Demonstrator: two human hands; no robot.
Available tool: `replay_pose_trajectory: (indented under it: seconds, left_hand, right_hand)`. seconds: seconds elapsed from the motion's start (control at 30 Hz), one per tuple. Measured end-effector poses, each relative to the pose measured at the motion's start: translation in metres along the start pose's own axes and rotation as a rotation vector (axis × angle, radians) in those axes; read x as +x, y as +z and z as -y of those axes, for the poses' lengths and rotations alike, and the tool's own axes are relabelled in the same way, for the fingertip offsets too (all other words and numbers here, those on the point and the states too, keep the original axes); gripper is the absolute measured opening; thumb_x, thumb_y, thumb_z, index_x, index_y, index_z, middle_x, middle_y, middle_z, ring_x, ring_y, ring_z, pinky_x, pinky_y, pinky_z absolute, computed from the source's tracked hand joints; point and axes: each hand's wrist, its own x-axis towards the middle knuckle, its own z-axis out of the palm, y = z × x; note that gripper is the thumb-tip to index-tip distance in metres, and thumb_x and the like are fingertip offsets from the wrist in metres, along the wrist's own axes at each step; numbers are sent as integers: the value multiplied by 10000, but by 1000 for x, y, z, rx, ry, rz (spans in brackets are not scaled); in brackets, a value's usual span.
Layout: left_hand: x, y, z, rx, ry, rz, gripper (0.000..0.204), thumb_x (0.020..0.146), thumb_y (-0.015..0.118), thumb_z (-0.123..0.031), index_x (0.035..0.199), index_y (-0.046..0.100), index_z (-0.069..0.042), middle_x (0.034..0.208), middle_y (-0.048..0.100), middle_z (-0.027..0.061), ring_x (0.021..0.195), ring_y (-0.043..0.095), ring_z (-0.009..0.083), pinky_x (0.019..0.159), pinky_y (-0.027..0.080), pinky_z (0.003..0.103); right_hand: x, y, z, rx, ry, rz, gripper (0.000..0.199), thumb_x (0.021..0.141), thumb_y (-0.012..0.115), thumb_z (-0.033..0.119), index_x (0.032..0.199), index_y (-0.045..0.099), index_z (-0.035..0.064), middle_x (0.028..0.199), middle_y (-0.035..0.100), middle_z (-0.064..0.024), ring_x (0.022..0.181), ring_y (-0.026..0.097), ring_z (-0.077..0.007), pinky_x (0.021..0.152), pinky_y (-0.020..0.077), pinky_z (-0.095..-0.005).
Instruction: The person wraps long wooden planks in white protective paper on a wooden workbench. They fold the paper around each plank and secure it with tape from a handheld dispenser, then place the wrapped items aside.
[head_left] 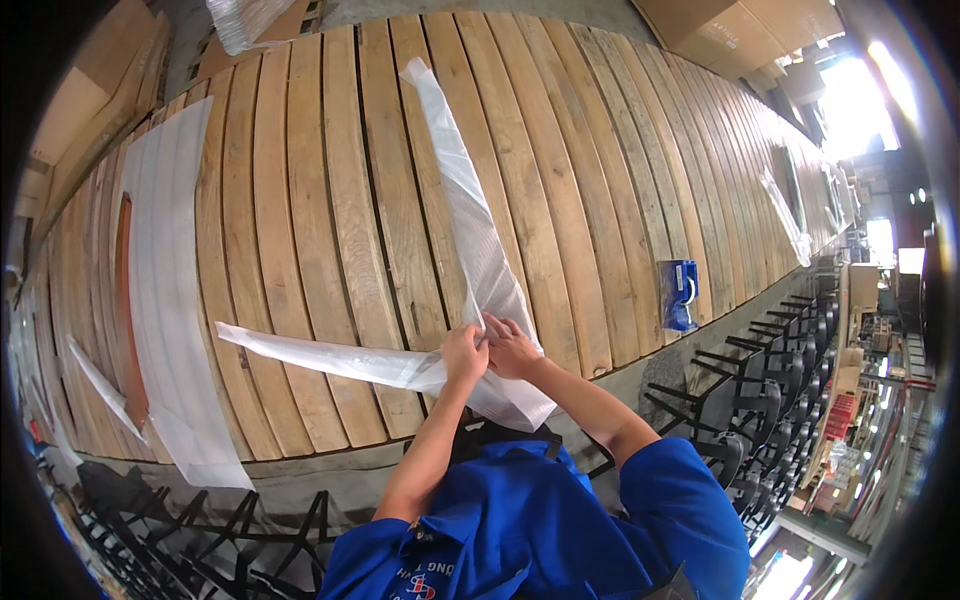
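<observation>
A long V-shaped piece wrapped in white foam sheet lies at the near edge of the slatted table, its two arms pointing away and to the left. What the wrap covers is hidden. My left hand is closed on the foam where the two arms meet, fingers pinching a fold. Right beside it, my right hand presses and grips the same foam with bent fingers. The wrap's loose end hangs toward me under my wrists. To the right sits a blue tape dispenser near the table edge.
A flat foam sheet lies across the wooden table at left, beside a brown wooden piece. More wrapped pieces rest far right. Black metal frames stand along the near side; cardboard boxes stand behind.
</observation>
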Motion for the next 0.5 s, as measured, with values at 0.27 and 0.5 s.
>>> replay_pose_trajectory:
  seconds: [0.27, 0.5]
  left_hand:
    - [-4, 38, -5, 108, -86, -161, 142, 846, 740, -268, 922, 706, -152, 1002, 641, 39, 1031, 582, 311, 881, 410, 502]
    - [-14, 63, -13, 214, 93, -400, 119, 806, 746, -224, 857, 724, -119, 869, 635, 105, 875, 613, 348, 778, 466, 487]
  right_hand:
    - [-36, -31, -15, 310, -4, -168, 315, 864, 692, 242, 1164, 727, 154, 1331, 649, -52, 1432, 408, -262, 1147, 344, -453]
    - [-193, -33, -121, 358, 371, -625, 76, 826, 722, 86, 894, 710, 54, 1049, 733, -99, 1011, 660, -312, 920, 499, -417]
